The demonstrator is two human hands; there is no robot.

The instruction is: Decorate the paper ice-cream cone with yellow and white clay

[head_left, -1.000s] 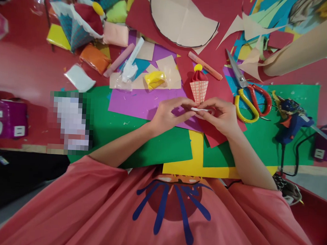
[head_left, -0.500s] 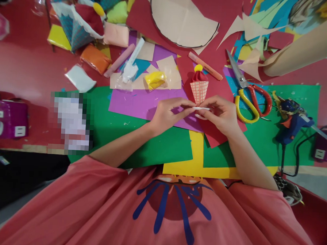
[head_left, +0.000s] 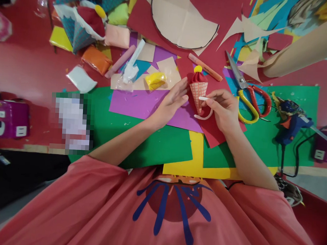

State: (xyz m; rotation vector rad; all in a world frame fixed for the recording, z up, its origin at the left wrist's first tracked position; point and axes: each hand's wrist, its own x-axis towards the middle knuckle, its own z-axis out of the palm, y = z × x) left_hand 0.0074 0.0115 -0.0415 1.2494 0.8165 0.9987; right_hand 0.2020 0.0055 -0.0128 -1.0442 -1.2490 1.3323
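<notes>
Red table (head_left: 20, 71) under paper sheets (head_left: 140, 147). Left hand (head_left: 171, 104), fingers loosely apart. Between hands, small cone (head_left: 198, 91): checked, red top (head_left: 198, 78), yellow ball (head_left: 198, 68). Bent white strip (head_left: 203, 118), one end covering bit of cone, pinched by right hand (head_left: 224, 109). Then scissors (head_left: 241, 82), blue glue gun (head_left: 287, 129).

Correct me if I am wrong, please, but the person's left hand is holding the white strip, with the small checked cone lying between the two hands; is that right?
Not quite: the head view shows the right hand holding the white strip, while the left hand is open; the small checked cone does lie between them.
</notes>
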